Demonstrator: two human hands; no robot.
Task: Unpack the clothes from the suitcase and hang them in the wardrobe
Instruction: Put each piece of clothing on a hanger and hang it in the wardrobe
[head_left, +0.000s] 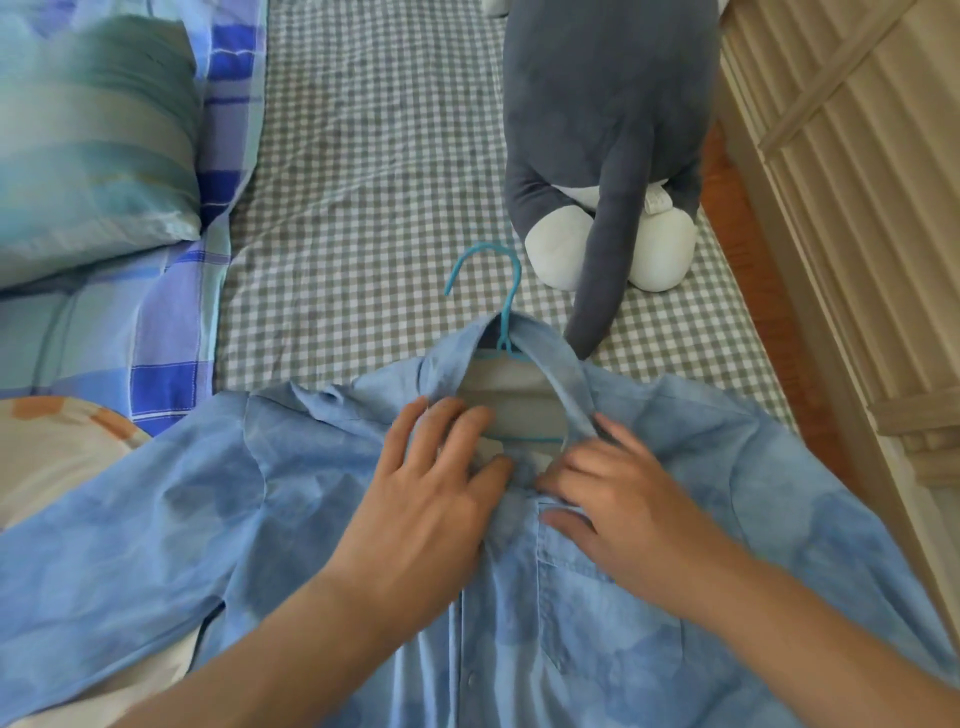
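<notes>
The checked bed (363, 156) bears a blue shirt (597, 649) lying lengthwise away from the person, collar farthest. A hanger (498, 312) sits inside, hook pointing beyond the collar. Left hand (431, 499) and right hand (623, 509) pinch the placket just below the collar, equally near.

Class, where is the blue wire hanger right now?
In the head view, centre: the blue wire hanger sits inside the light blue shirt, hook poking out beside the grey plush toy.
</notes>
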